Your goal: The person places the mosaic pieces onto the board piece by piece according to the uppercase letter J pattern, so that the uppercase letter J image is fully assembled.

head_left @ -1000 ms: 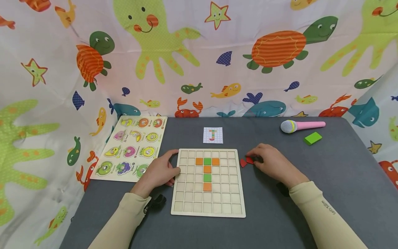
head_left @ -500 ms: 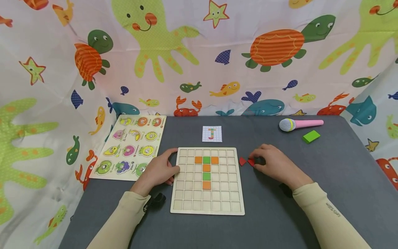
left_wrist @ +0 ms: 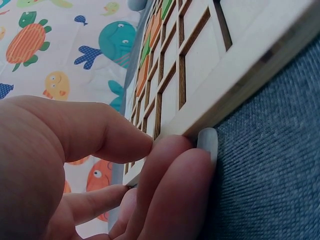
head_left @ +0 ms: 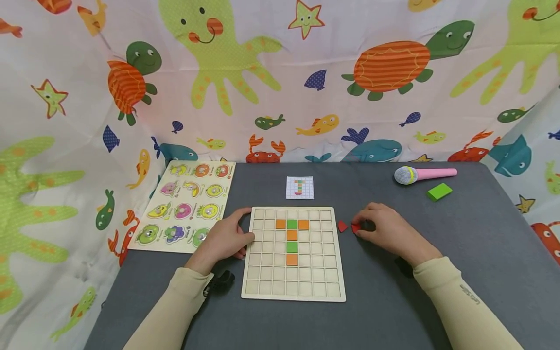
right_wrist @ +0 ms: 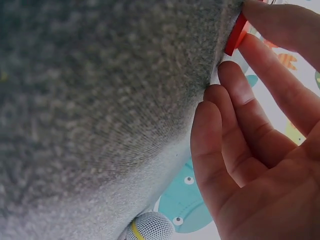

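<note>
A square wooden grid board (head_left: 266, 288) lies mid-table, with orange tiles and green tiles (head_left: 291, 247) forming a T in its cells. My left hand (head_left: 222, 239) holds the board by its left edge. In the left wrist view the thumb (left_wrist: 117, 137) lies against the frame's top, other fingers at its side. Right of the board, my right hand (head_left: 385, 232) pinches a small red tile (head_left: 356, 228) between thumb and index finger, on or just above the table. Part of that tile (right_wrist: 236, 37) is hidden by the fingers. Another red tile (head_left: 342, 226), round-edged, lies beside the board.
Behind the board lies a small card (head_left: 300, 188) showing a coloured J pattern. A fruit puzzle board (head_left: 183, 245) is at the left, partly behind my left hand. A pink toy microphone (head_left: 426, 174) and a green block (head_left: 439, 192) lie at the back right.
My right hand has shifted slightly right with its red tile, which has turned. The gap between the two red tiles has widened. The left hand keeps its hold on the board.
</note>
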A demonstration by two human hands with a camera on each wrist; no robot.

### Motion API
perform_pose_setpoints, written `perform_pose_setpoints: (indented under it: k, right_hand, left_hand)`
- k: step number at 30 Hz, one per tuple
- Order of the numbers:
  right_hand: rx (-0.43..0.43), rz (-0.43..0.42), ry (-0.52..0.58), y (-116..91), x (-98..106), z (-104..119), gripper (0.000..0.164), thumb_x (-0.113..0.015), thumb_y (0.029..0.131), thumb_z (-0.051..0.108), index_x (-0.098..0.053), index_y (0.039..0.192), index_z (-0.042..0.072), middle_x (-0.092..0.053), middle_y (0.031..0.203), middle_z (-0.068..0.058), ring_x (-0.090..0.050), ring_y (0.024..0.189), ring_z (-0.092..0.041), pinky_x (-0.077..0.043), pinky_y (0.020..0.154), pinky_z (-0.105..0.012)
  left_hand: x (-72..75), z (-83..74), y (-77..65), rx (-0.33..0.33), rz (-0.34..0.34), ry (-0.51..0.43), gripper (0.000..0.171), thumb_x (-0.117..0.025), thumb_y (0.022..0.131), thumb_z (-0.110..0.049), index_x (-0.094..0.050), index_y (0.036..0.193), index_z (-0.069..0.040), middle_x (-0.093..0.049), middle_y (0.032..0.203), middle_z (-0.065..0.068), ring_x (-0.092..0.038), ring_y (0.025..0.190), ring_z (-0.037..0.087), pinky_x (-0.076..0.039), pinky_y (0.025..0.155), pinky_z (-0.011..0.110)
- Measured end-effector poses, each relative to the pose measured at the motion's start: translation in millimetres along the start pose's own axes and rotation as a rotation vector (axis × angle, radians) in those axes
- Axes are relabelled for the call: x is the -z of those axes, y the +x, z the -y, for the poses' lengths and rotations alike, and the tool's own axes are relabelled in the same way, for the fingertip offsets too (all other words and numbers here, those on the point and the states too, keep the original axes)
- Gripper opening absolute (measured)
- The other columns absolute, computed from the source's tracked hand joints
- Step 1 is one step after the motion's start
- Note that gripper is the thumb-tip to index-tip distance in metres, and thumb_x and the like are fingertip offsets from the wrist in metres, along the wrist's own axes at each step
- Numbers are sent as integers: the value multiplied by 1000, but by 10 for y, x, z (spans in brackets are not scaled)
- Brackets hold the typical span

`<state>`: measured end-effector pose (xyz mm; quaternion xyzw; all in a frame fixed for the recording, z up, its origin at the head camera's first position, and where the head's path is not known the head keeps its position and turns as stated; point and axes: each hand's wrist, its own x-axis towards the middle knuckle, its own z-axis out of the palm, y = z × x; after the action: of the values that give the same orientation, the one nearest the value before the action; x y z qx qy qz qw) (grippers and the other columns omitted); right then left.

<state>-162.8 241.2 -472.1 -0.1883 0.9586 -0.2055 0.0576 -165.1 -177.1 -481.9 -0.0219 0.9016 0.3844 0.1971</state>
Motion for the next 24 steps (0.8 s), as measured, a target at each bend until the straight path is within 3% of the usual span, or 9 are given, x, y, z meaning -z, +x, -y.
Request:
perform_pose_setpoints:
  k: [15, 24]
  right_hand:
    - [37, -31, -16, -25, -34, 48, 15, -84, 92, 22, -81, 106, 16, -74, 102, 1, -66, 100, -23, -57, 94, -52]
    - [69, -48, 8, -46, -138, 418, 15, -86, 91, 24, -80, 104, 19, -72, 99, 6, -64, 99, -20, -58, 91, -47]
  left_hand:
    - [-2, 1, 0, 7, -2, 4, 78, -75, 93, -25, -43, 165, -28, -69, 79, 10, -72, 57, 24, -61, 55, 35]
    - [6, -5, -2, 6, 0, 14, 78, -74, 94, -25, -43, 165, -28, -69, 79, 10, -72, 57, 24, -61, 56, 35]
